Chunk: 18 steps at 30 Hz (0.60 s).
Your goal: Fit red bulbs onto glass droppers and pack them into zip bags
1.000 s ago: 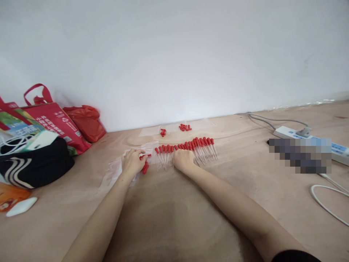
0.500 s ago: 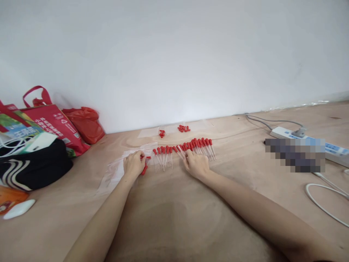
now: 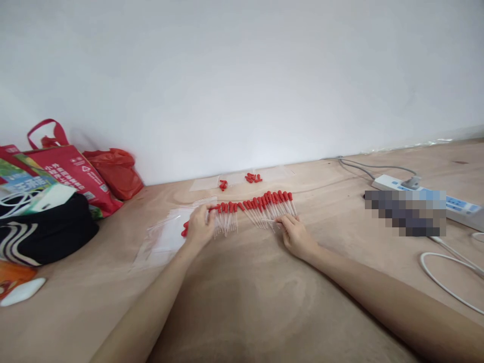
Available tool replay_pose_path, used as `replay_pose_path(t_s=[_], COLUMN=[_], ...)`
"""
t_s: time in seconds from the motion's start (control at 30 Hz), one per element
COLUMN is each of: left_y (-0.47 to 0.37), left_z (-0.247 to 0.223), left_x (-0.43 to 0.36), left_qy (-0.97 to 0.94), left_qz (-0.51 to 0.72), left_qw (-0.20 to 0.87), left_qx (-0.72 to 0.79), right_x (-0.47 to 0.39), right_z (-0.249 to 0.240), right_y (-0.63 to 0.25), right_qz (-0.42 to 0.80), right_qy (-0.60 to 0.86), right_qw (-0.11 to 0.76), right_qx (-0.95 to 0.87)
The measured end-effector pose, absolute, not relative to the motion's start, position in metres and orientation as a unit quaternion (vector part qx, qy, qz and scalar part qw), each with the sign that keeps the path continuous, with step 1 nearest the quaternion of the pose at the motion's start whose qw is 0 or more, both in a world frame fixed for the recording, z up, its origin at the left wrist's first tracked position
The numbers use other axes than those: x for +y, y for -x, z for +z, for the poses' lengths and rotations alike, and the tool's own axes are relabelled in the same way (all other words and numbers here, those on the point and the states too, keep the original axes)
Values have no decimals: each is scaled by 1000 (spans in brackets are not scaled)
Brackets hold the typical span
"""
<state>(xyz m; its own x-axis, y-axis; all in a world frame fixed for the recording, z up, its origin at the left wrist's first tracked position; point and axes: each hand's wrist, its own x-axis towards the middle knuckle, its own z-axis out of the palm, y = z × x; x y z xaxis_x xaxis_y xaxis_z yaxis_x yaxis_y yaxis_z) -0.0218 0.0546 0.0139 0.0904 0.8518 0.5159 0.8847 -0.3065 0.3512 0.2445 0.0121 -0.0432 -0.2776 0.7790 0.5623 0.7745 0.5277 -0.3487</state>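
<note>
Thin clear droppers with red rubber bulbs lie side by side in two groups, a smaller left group (image 3: 226, 217) and a larger right group (image 3: 278, 201). My left hand (image 3: 200, 224) is at the left end of the smaller group, its fingertips closed on a red rubber bulb (image 3: 214, 207). More red bulbs (image 3: 184, 229) lie beside that hand on clear plastic bags (image 3: 162, 234), partly hidden by it. Below the larger group, my right hand (image 3: 297, 236) pinches a thin clear dropper tube (image 3: 269, 220) that points left.
Near the wall, two small piles of red bulbs, a left pile (image 3: 223, 185) and a right pile (image 3: 253, 178), lie by flat clear bags (image 3: 278, 174). Shopping bags (image 3: 75, 171) and a black pouch (image 3: 56, 232) stand left. A power strip (image 3: 461, 205) and cables (image 3: 425, 262) lie right.
My left hand has moved right and slightly away from me, to the smaller group. My right hand has shifted right and now holds a clear tube crosswise below the droppers.
</note>
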Motion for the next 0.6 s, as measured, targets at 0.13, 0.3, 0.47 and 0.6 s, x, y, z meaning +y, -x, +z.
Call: replay_pose_path(t_s=[0.13,0.3,0.47,0.6], left_y=[-20,-36,-33,-33], left_z=[-4,-17,-15,-15], left_x=[25,7,10,10], left_qy=[819,835,834,841], left_qz=[-322,-312,-306,-306], left_qw=[-8,-60,-76,-70], left_qx=[-475,-449,-452,-440], right_x=[8,5,6,7], right_z=[-40,-38,-37,-39], right_y=[-238,-237,-233,-232], right_qz=[41,59,56,53], right_qy=[457,441,437,426], right_qw=[348,338,327,329], right_qx=[-817,-829,-836,-841])
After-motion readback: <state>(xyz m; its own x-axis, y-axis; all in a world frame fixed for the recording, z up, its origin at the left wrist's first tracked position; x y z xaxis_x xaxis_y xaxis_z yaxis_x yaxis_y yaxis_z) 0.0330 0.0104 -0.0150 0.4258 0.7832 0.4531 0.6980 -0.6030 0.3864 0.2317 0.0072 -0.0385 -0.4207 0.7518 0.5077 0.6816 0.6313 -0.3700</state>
